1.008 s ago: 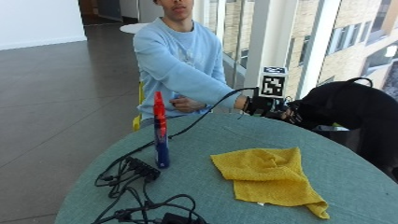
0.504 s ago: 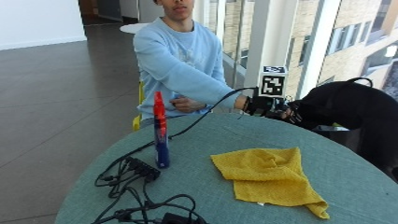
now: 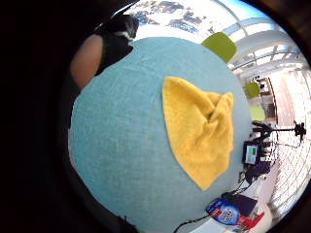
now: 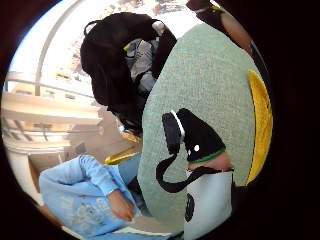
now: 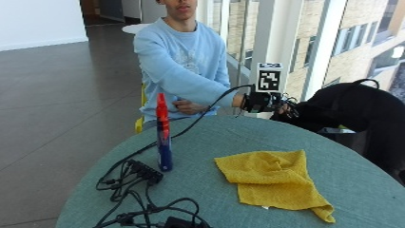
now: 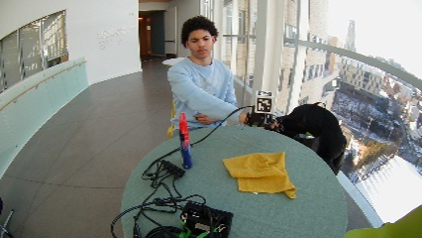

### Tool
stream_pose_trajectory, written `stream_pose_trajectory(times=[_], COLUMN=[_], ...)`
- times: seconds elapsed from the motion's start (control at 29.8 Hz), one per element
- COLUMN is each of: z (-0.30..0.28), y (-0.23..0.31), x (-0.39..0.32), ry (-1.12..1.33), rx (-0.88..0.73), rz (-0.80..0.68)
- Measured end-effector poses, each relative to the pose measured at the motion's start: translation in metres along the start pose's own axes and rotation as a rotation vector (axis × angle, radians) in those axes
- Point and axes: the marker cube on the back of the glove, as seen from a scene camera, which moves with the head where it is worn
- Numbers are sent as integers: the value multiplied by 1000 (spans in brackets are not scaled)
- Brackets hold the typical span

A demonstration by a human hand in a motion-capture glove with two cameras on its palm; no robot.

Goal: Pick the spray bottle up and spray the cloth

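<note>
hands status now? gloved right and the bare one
Right hand: over the table's far edge, holds nothing; fingers cannot be told.
Bare hand: idle by the person's torso, below the table edge, holding nothing.

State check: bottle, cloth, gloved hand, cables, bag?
spray bottle: upright on the table, untouched
yellow cloth: crumpled flat on the table, apart from the bottle
gloved right hand: raised at the table's far edge, holding nothing; fingers unclear
cables: tangled on the table beside the bottle
black bag: beyond the table edge
</note>
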Motion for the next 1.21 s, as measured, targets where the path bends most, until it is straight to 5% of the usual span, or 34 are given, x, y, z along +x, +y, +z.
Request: stream_pose_trajectory(times=[1.21], z=[-50], y=[245], x=[54], ry=[-113], rx=[214], rz=[245])
